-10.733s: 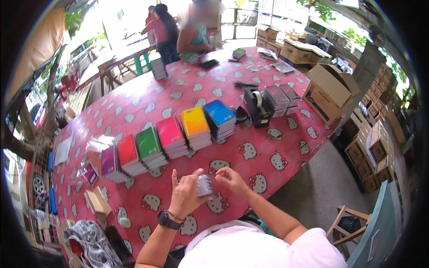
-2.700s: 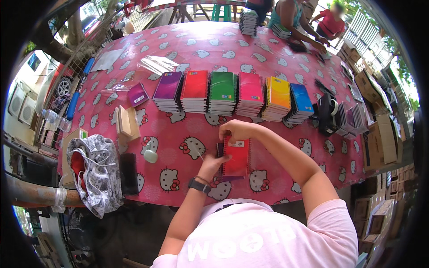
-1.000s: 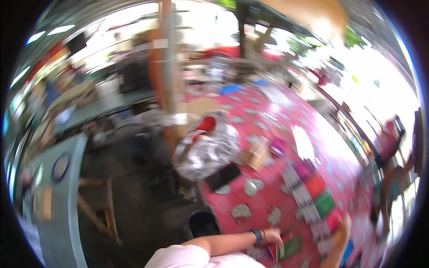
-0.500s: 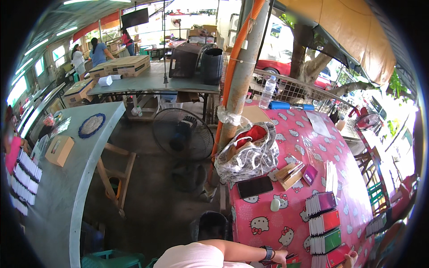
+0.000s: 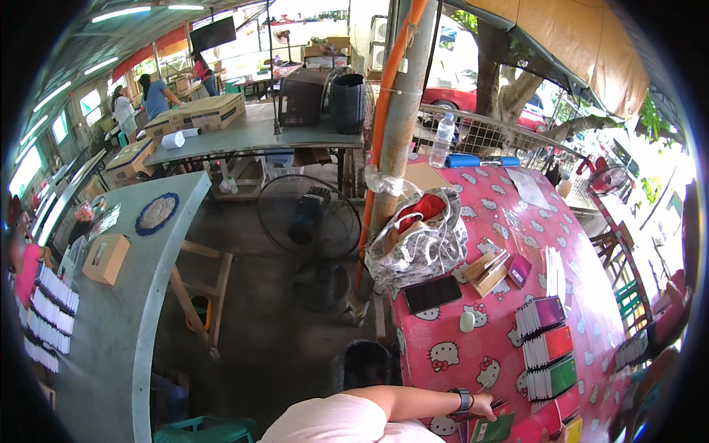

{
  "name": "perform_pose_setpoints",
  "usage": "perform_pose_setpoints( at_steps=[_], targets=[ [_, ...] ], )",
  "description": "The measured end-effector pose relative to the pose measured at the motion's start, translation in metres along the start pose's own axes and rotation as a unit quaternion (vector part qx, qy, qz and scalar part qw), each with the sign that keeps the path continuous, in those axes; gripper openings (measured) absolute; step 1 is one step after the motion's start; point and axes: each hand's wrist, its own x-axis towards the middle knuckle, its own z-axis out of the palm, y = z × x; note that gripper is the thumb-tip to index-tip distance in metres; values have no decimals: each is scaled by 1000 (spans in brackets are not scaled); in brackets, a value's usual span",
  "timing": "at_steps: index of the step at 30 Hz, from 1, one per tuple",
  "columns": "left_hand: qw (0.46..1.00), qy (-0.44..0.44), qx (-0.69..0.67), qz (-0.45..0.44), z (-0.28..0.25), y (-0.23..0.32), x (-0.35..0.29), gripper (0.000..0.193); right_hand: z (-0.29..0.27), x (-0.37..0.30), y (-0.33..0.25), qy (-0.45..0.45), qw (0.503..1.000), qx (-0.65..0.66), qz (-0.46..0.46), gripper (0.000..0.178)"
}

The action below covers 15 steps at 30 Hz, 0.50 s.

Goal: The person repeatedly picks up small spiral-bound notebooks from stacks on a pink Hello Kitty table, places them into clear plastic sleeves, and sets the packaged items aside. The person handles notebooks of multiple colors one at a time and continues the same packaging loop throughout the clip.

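Note:
My left hand (image 5: pixel 482 406), with a dark watch on its wrist, reaches in from the lower edge. Its fingers are bent over a small group of booklets, the top one green (image 5: pixel 499 428). A thin, pale stick-like shape juts from beside the fingers; its kind is too small to tell. At the lower edge, my right hand (image 5: pixel 551 435) is mostly cut off, close to a yellow booklet (image 5: pixel 573 429). Beyond it stand fanned stacks of booklets with purple (image 5: pixel 549 310), red (image 5: pixel 559 341) and green (image 5: pixel 564 374) covers, and another red one (image 5: pixel 567 401).
On the pink patterned tablecloth (image 5: pixel 436 336) lie a black phone (image 5: pixel 433 294), a small pale rounded object (image 5: pixel 467 321), a wooden holder (image 5: pixel 487 272) and a drawstring bag (image 5: pixel 421 247). A water bottle (image 5: pixel 442 140) stands behind. Left are a floor fan (image 5: pixel 310 215) and a grey table (image 5: pixel 148 295).
The view has shifted, so the table sits lower-left of its former framing. The left hand now shows more of the green booklet. The right hand, earlier at a red booklet, is now lower; a yellow cover appears.

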Motion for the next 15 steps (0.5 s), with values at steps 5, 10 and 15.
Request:
perform_pose_setpoints(
  at_steps=[5,10,15],
  targets=[
    [1000,4,0,-12,2,1,0,71,-11,-22,-14,22,1000,16,-5,33],
    [1000,-9,9,-17,-5,10,-7,68,-24,-40,-22,34,999,36,-17,27],
    [995,12,-90,-51,-1,4,-5,65,-33,-57,-30,35,997,54,-30,23]
  ],
)
